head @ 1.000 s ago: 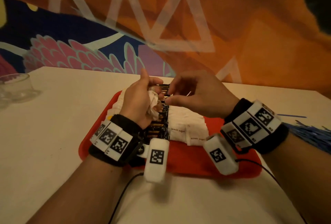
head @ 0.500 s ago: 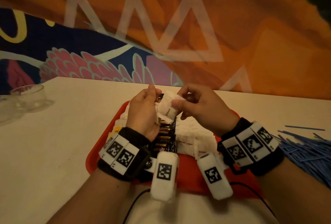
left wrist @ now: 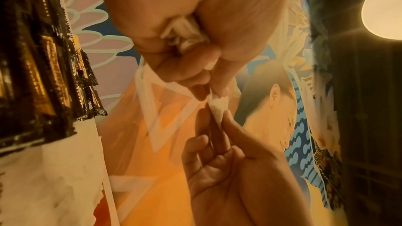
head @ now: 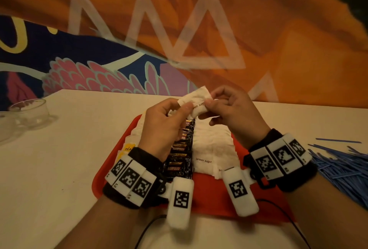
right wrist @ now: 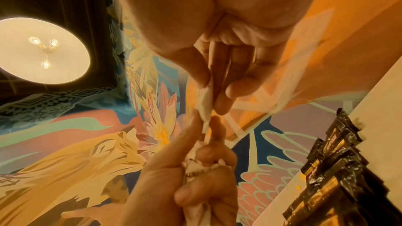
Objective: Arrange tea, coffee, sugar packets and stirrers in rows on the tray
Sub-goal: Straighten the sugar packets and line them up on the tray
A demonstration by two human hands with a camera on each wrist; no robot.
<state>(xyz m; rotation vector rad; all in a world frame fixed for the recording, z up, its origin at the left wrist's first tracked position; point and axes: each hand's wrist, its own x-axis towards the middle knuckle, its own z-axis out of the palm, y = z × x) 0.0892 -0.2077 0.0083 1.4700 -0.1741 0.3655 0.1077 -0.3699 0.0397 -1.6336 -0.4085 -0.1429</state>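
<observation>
Above the far end of the red tray, both hands pinch one white brown sugar packet. My left hand pinches its left end with thumb and forefinger and keeps a bunch of further white packets curled in its palm. My right hand pinches the right end; its other fingers are loosely spread. On the tray lie a row of black coffee sachets, a row of white sugar packets to their right, and yellow tea packets at the left, partly hidden by my left wrist.
A heap of blue stirrers lies on the table right of the tray. Two clear glass bowls stand at the far left. The table ends at a painted wall behind. A black cable runs by the near edge.
Both hands rose from just above the rows. The right hand, which pinched nothing before, now holds one end of a sugar packet drawn flat between the two hands.
</observation>
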